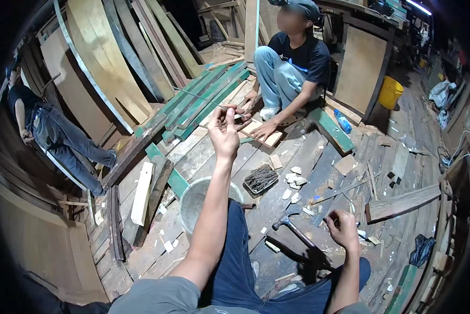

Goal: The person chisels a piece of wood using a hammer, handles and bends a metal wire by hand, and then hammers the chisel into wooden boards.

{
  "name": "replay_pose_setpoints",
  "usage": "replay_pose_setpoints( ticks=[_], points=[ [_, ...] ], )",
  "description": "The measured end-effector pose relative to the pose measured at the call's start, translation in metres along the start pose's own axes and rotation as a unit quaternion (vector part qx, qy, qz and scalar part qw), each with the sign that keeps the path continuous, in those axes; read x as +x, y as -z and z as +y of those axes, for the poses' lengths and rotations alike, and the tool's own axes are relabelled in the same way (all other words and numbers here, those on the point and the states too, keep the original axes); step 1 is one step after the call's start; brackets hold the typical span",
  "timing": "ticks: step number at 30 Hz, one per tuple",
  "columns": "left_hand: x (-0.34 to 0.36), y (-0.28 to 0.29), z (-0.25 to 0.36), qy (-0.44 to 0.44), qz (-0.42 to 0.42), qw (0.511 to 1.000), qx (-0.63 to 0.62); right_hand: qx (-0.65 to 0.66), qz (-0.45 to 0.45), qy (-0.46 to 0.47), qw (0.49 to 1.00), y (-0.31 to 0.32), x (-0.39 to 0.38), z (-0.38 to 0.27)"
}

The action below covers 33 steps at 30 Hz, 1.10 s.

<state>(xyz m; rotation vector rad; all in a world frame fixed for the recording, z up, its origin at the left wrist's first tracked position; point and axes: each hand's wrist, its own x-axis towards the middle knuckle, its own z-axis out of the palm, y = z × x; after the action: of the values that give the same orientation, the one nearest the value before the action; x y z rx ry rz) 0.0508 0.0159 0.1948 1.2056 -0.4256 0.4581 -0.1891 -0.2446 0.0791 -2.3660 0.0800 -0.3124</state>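
My left hand (pixel 224 133) is raised in front of me, thumb and fingers closed on a thin dark rod (pixel 201 98) that slants up to the left. Low at the right, my right hand (pixel 344 228) has its fingers curled in, and whatever they may hold is hidden. A claw hammer (pixel 299 232) lies on the floor left of that hand. Beyond my knees sits a small tray of nails (pixel 260 180). Opposite me a squatting person rests a hand (pixel 266 131) on a pale wooden board (pixel 272 139), close behind my left hand.
A grey bucket (pixel 194 201) stands by my left arm. Green-painted beams (pixel 193 102) are stacked ahead, and a pale timber block (pixel 142 194) lies at left. Another person (pixel 57 125) stands far left. Wood scraps (pixel 296 180) litter the plank floor; a yellow bucket (pixel 390 93) stands far right.
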Motion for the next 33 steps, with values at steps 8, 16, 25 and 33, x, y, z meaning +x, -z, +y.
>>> replay_pose_setpoints(
  ticks=[8,16,25,33],
  points=[
    [0.000,0.000,-0.001,0.020,-0.019,0.999,0.026,0.004,-0.015,-0.004,1.000,-0.001,0.004,-0.002],
    [-0.005,-0.007,-0.002,0.036,-0.060,0.997,0.033,0.002,-0.018,0.022,1.000,-0.006,0.004,0.006],
    [-0.006,-0.002,-0.003,0.006,-0.063,0.997,0.053,-0.011,-0.020,0.027,0.999,-0.002,-0.001,-0.001],
    [-0.005,-0.006,0.009,-0.062,-0.044,0.988,0.135,-0.015,-0.014,0.034,0.999,0.002,-0.001,-0.002]
  ],
)
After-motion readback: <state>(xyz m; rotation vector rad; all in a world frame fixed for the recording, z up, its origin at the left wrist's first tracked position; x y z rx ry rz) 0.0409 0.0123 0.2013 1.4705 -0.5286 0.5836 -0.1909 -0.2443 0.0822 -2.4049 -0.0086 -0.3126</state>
